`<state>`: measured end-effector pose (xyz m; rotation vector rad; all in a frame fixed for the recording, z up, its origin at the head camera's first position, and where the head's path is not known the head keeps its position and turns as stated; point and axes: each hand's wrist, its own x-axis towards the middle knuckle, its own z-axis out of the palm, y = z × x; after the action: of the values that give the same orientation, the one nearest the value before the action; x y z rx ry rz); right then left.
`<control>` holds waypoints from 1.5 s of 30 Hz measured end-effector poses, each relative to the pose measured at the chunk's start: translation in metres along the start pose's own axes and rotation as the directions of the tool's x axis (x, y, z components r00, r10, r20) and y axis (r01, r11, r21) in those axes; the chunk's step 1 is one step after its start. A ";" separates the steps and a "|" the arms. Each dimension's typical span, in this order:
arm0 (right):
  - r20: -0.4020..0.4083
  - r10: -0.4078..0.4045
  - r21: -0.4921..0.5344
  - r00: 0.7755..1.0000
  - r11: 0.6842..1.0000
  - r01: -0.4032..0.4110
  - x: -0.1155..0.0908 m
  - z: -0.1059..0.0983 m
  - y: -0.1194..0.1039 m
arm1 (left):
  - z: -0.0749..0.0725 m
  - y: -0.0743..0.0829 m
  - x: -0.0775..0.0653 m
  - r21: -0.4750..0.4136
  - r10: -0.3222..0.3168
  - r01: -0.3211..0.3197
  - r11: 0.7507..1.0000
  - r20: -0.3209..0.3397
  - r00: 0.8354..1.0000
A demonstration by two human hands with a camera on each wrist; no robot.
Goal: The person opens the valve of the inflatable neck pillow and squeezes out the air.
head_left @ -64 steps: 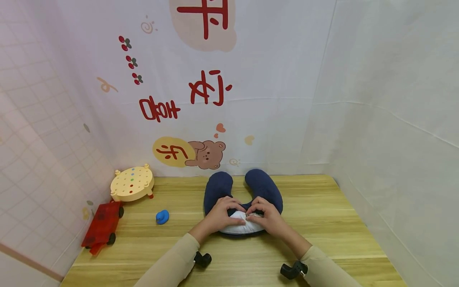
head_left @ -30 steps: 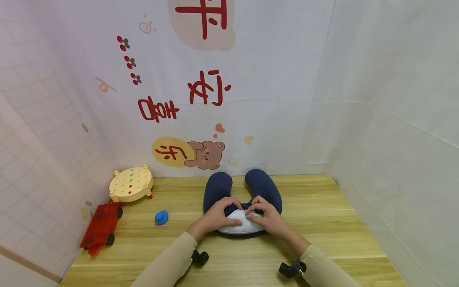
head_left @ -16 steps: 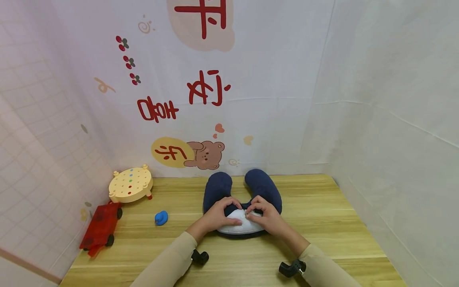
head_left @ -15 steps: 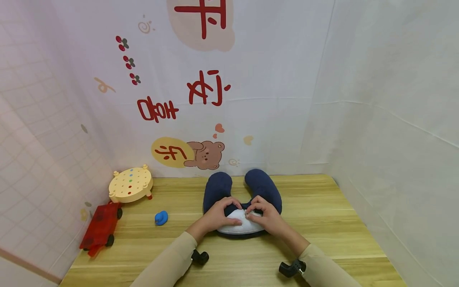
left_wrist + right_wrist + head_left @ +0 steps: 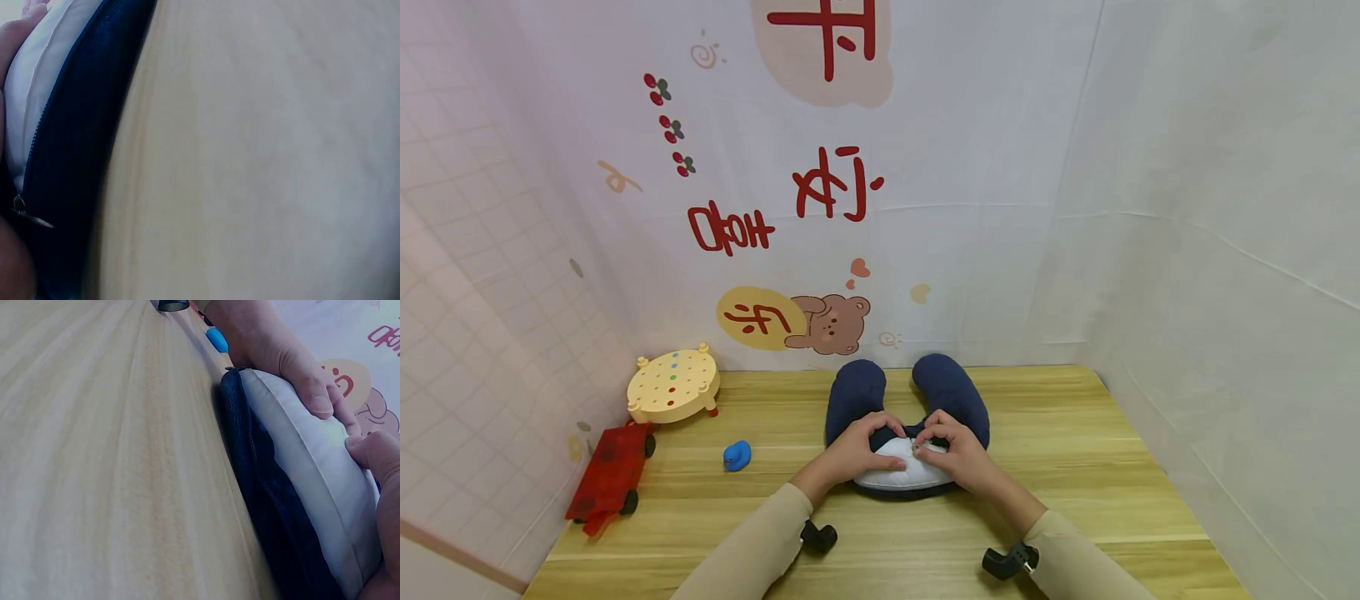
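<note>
A navy U-shaped neck pillow (image 5: 951, 387) lies on the wooden table, its curved middle nearest the person. Its cover is unzipped there, and the white inner cushion (image 5: 917, 477) bulges out. My left hand (image 5: 850, 450) grips the left side of the opening, thumb on the white cushion and fingers over the far edge. At the middle, my right hand (image 5: 958, 450) pinches near a small pale bit at the cushion's far edge; what exactly it holds I cannot tell. The left wrist view shows the zip pull (image 5: 34, 217) at one end of the opening. Zip teeth (image 5: 269, 490) line the near edge.
To the left lie a small blue toy duck (image 5: 737, 456), a red toy car (image 5: 613, 471) with black wheels, and a round cream pegged stand (image 5: 676, 385). A printed white cloth (image 5: 970, 250) hangs behind the table (image 5: 1060, 467).
Over two seconds my left hand has shifted slightly left, away from the right hand, baring more white cushion between them. The right hand and pillow stay almost where they were.
</note>
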<state>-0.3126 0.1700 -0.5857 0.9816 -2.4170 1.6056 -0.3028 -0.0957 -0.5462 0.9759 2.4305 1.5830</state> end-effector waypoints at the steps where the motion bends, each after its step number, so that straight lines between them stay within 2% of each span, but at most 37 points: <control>1: 0.000 0.001 0.000 1.000 1.000 -0.001 0.000 0.000 0.000 | 0.000 0.000 0.000 0.002 0.003 -0.003 1.000 0.000 1.000; 12: -0.006 -0.008 -0.001 1.000 1.000 0.008 -0.001 0.002 0.004 | 0.002 -0.001 0.001 0.020 0.014 -0.014 1.000 0.006 1.000; 34: -0.008 0.027 -0.005 1.000 1.000 -0.027 0.000 0.004 0.008 | 0.002 -0.001 0.001 0.008 -0.025 0.025 1.000 0.002 1.000; 41: -0.019 0.020 0.000 1.000 1.000 -0.020 -0.001 0.004 0.008 | 0.003 -0.001 0.001 -0.001 -0.017 0.017 1.000 0.011 1.000; 45: -0.027 -0.008 0.004 1.000 1.000 0.009 -0.001 0.005 0.009 | 0.006 -0.025 0.005 0.019 -0.022 0.022 1.000 0.017 1.000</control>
<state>-0.3151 0.1682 -0.5955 0.9631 -2.3894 1.6116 -0.3163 -0.0947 -0.5683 0.9585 2.4403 1.5411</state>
